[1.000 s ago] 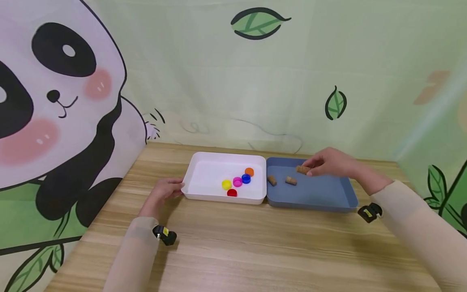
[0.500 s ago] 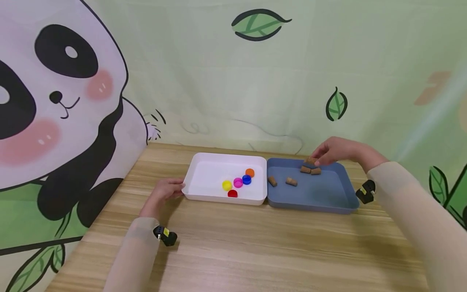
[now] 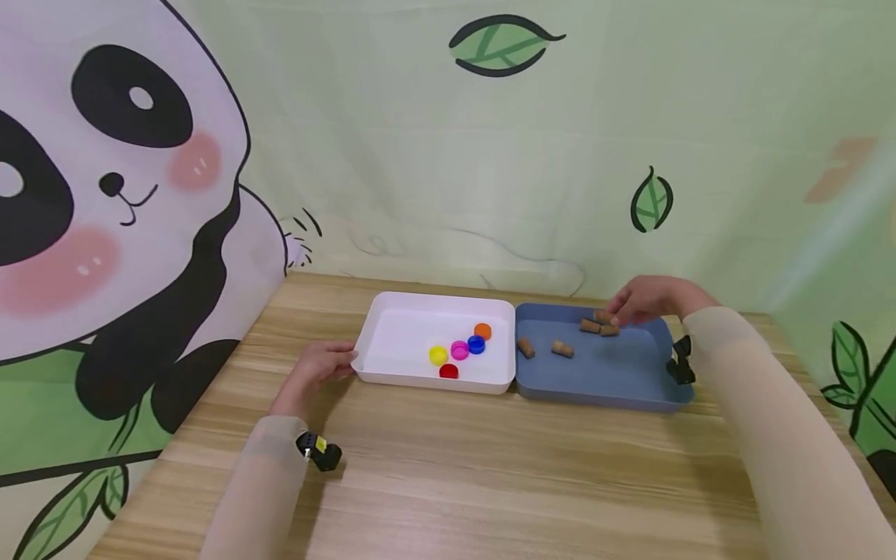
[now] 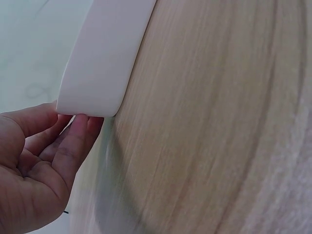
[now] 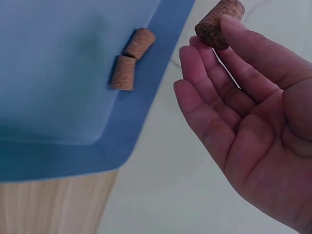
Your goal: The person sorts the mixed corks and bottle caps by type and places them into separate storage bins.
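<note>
My right hand (image 3: 647, 299) is over the back of the blue tray (image 3: 630, 373) and pinches a cork (image 5: 219, 22) between thumb and fingers. Just below the held cork, two corks lie end to end (image 5: 131, 58); in the head view they sit by the tray's back wall. Two more corks, one near the left wall (image 3: 526, 348) and another cork (image 3: 562, 349) to its right, lie apart. My left hand (image 3: 320, 369) grips the left end of the white tray (image 3: 392, 334). In the left wrist view, the thumb is at the rim and the fingers touch the lower edge.
Several round plastic caps lie in the white tray: a yellow cap (image 3: 438, 355), pink cap (image 3: 459, 350), blue cap (image 3: 476, 344), orange cap (image 3: 482, 331) and red cap (image 3: 449, 372). Both trays stand side by side on a wooden table (image 3: 490, 467). A panda-print backdrop (image 3: 392, 155) hangs behind.
My right hand has moved right and back, then lowered the cork towards the end-to-end pair, which came into view as the hand shifted. The left hand stays on the white tray.
</note>
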### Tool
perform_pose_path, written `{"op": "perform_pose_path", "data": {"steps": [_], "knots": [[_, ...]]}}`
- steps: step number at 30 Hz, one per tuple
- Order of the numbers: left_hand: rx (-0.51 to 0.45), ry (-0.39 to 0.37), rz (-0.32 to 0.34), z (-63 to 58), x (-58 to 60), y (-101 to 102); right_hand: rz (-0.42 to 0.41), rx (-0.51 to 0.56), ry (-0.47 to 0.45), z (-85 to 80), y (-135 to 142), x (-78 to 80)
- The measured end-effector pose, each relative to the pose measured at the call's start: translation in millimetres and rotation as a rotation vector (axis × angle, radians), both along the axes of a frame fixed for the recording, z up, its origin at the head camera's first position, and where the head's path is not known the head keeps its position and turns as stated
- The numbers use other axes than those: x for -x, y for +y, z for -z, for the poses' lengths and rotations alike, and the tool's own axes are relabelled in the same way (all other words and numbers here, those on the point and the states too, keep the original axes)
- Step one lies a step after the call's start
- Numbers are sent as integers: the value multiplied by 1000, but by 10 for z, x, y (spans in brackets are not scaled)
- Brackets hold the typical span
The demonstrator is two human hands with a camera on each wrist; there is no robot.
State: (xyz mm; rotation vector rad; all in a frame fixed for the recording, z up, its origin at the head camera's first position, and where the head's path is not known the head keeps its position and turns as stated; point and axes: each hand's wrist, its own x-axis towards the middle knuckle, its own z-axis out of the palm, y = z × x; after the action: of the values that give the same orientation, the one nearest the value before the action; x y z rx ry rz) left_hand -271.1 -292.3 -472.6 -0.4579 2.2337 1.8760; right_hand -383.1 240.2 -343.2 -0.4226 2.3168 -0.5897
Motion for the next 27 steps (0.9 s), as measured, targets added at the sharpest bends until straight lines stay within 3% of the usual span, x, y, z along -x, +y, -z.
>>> {"op": "perform_pose_path", "data": {"steps": [7, 17, 27], "knots": [[14, 1, -1, 17, 29, 6, 33, -25, -60, 193, 26, 11], [-4, 5, 25, 24, -9, 4, 66, -37, -73, 535, -34, 12], [-5, 12, 19, 19, 10, -20, 81, -64, -105, 680, -82, 18]]}}
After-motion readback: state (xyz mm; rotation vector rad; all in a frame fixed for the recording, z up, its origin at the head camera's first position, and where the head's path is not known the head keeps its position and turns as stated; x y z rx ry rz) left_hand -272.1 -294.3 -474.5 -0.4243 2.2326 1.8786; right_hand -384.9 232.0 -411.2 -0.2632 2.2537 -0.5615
